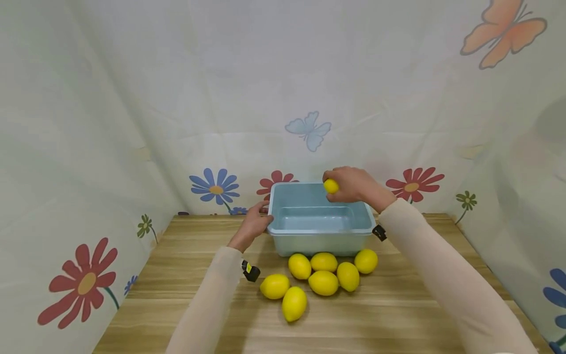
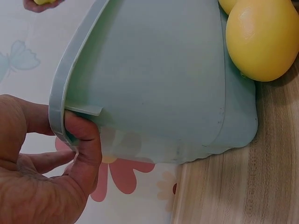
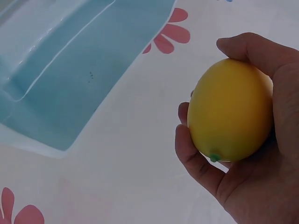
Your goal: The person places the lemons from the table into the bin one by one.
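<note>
A light blue plastic basin (image 1: pixel 325 238) stands on the wooden table. My left hand (image 1: pixel 255 222) grips its left rim; in the left wrist view the thumb and curled fingers (image 2: pixel 86 149) pinch the rim (image 2: pixel 58 93) from both sides. Over the basin's far right part, my right hand (image 1: pixel 353 186) holds a yellow lemon (image 1: pixel 330 186). The right wrist view shows this lemon (image 3: pixel 231 109) with its green stem tip, fingers and thumb wrapped round it. Several more lemons (image 1: pixel 324 283) lie on the table in front of the basin. The inside of the basin shows no lemons.
The wooden table (image 1: pixel 199 285) runs back to a white cloth backdrop (image 1: pixel 247 88) printed with flowers and butterflies, which also hangs at both sides. One lemon (image 1: pixel 294 304) lies nearest the front, and another lemon (image 1: pixel 366 261) sits by the basin's right front corner.
</note>
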The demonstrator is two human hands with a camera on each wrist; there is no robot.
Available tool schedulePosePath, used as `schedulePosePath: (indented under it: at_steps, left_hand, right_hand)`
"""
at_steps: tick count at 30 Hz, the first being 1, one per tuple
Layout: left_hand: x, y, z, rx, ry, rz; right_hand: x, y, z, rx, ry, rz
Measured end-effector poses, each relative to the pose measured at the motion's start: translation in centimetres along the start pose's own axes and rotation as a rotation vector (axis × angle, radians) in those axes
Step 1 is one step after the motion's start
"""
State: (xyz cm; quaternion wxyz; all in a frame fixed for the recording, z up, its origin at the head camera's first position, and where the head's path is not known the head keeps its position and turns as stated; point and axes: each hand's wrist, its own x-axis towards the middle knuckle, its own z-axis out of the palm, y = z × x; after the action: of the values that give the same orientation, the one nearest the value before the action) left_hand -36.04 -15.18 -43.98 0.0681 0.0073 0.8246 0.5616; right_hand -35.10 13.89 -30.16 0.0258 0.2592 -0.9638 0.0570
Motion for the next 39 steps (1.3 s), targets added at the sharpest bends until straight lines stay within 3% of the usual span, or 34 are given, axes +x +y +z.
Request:
schedulePosePath:
  at_steps: [10, 24, 39]
  left_hand:
    - [-0.2, 0.3, -0.1, 0.000, -0.009, 0.005]
    - [-0.4, 0.7, -0.3, 0.004, -0.025, 0.013]
    - [-0.1, 0.0, -0.3, -0.007, -0.034, 0.013]
  right_hand:
    - [3.2, 0.6, 0.5, 0.093, -0.129, -0.006]
    - [5.7, 2.4, 2.9, 0.190, -0.313, 0.144]
    - [6.9, 3.5, 5.5, 0.173, -0.350, 0.127]
